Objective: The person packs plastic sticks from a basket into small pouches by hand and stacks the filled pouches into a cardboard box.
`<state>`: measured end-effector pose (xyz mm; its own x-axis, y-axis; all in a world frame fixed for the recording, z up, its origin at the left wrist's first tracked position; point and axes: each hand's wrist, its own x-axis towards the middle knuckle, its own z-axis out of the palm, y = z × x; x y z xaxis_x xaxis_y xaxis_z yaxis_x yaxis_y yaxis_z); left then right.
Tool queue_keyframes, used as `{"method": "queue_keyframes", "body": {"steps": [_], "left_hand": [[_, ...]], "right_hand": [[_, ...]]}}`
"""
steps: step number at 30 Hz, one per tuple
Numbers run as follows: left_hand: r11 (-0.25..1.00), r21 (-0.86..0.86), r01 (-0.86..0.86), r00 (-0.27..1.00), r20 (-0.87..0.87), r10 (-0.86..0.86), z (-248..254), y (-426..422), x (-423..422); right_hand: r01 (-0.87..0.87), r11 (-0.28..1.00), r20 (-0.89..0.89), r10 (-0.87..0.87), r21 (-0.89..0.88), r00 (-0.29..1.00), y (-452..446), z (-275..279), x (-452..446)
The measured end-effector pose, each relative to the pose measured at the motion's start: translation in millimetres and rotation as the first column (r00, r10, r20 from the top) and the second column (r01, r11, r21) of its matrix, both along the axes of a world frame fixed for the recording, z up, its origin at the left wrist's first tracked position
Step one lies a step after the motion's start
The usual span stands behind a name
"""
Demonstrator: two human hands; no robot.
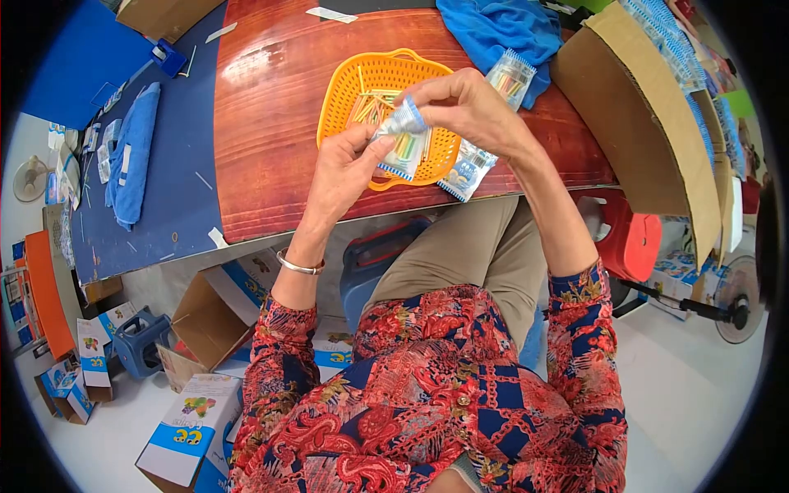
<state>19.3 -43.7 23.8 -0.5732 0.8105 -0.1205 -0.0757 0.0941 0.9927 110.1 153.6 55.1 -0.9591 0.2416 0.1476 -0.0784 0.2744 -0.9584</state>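
Over the orange plastic basket (331, 94), both hands have hold of a small clear packet (402, 160) with blue-and-white striped ends and colored sticks inside. My left hand (345, 168) pinches its upper part from the left side. My right hand (477, 111) grips the crumpled striped top end between thumb and fingers. Loose thin yellow and pale sticks (374, 105) lie in the basket, partly hidden by my hands. Beside the basket, one packet (468, 171) lies near the table's front edge, under my right forearm. Another filled packet (511, 76) lies beyond my right hand.
A blue cloth (505, 29) is bunched at the back of the wooden table (271, 123). At right stands an open cardboard box (629, 123). Another blue cloth (134, 156) lies on the dark left-hand surface. Cartons (193, 419) and stools (140, 341) stand on the floor.
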Motion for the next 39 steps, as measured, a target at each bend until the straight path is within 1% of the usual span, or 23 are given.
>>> {"method": "queue_keyframes", "body": {"steps": [1, 4, 6, 7, 10, 13, 15, 16, 17, 18, 19, 20, 21, 24, 25, 26, 28, 29, 32, 33, 36, 37, 39], "left_hand": [[1.0, 0.006, -0.009, 1.0, 0.008, 0.009, -1, 1, 0], [0.999, 0.029, -0.043, 0.999, 0.026, 0.043, -3, 4, 0], [0.996, 0.045, -0.079, 0.996, 0.033, 0.078, -2, 5, 0], [0.997, 0.042, -0.07, 0.997, 0.031, 0.068, -1, 4, -2], [0.997, 0.044, -0.064, 0.997, 0.041, 0.062, 0, 1, -6], [0.994, 0.058, -0.093, 0.994, 0.063, 0.089, 0, -1, -8], [0.992, 0.061, -0.113, 0.992, 0.055, 0.11, 0, -3, -9], [0.985, 0.076, -0.152, 0.986, 0.075, 0.147, 0, -4, -9], [0.977, 0.091, -0.192, 0.978, 0.094, 0.184, 0, -5, -11], [0.967, 0.105, -0.232, 0.969, 0.113, 0.22, 0, -5, -11], [0.963, 0.122, -0.242, 0.962, 0.158, 0.221, 0, -6, -11], [0.958, 0.138, -0.251, 0.954, 0.202, 0.221, 1, -6, -12], [0.953, 0.154, -0.259, 0.945, 0.245, 0.217, 1, -6, -12], [0.941, 0.221, -0.258, 0.927, 0.332, 0.176, 3, -4, -11], [0.936, 0.245, -0.253, 0.923, 0.352, 0.157, 3, -3, -10], [0.934, 0.256, -0.25, 0.925, 0.348, 0.152, 4, -2, -9], [0.928, 0.279, -0.246, 0.929, 0.34, 0.144, 7, 0, -6], [0.931, 0.28, -0.235, 0.941, 0.307, 0.145, 6, 0, -7], [0.943, 0.277, -0.184, 0.964, 0.237, 0.118, 5, 5, -2], [0.948, 0.277, -0.159, 0.969, 0.23, 0.095, 6, 8, 1], [0.957, 0.263, -0.121, 0.975, 0.214, 0.065, 7, 16, 9], [0.96, 0.254, -0.118, 0.976, 0.21, 0.064, 7, 18, 10], [0.96, 0.242, -0.142, 0.966, 0.247, 0.08, 9, 21, 10]], "right_hand": [[0.046, 0.999, -0.024, -0.047, -0.026, 0.999, -3, -3, -2], [0.134, 0.986, -0.026, -0.132, 0.101, 0.991, -6, -4, -8], [0.179, 0.969, -0.146, -0.155, 0.168, 0.977, -10, -1, -11], [0.203, 0.958, -0.204, -0.162, 0.201, 0.965, -11, 1, -11], [0.299, 0.938, -0.293, -0.24, 0.174, 0.925, -12, 4, -12], [0.341, 0.938, -0.288, -0.345, -0.067, 0.893, -14, 12, -12], [0.475, 0.875, -0.243, -0.483, -0.097, 0.841, -10, 21, -9], [0.54, 0.835, -0.218, -0.55, -0.109, 0.807, -8, 23, -7], [0.579, 0.815, -0.213, -0.569, -0.014, 0.795, -3, 20, -6], [0.515, 0.842, -0.173, -0.49, 0.159, 0.854, 3, 11, -5], [0.429, 0.844, -0.118, -0.414, 0.323, 0.903, 8, 1, -4], [0.324, 0.819, -0.048, -0.343, 0.474, 0.938, 11, -9, -3], [0.257, 0.856, 0.022, -0.298, 0.449, 0.954, 3, -13, -4], [0.153, 0.826, 0.103, -0.246, 0.542, 0.964, -7, -29, -7], [0.13, 0.853, 0.133, -0.226, 0.505, 0.965, -7, -33, -8], [0.187, 0.9, 0.078, -0.236, 0.393, 0.969, -7, -37, -8], [0.271, 0.951, -0.025, -0.27, 0.147, 0.962, -14, -21, -8], [0.207, 0.971, 0.098, -0.196, -0.119, 0.976, -14, -6, -4], [0.181, 0.974, -0.06, -0.19, -0.134, 0.98, -22, 6, -5], [0.149, 0.97, -0.021, -0.156, -0.191, 0.988, -26, 14, -3], [0.112, 0.966, -0.065, -0.13, -0.234, 0.989, -22, 2, -4], [0.149, 0.971, -0.048, -0.16, -0.189, 0.986, -20, 2, -1], [0.183, 0.952, -0.078, -0.207, -0.246, 0.975, -21, 3, 2]]}}
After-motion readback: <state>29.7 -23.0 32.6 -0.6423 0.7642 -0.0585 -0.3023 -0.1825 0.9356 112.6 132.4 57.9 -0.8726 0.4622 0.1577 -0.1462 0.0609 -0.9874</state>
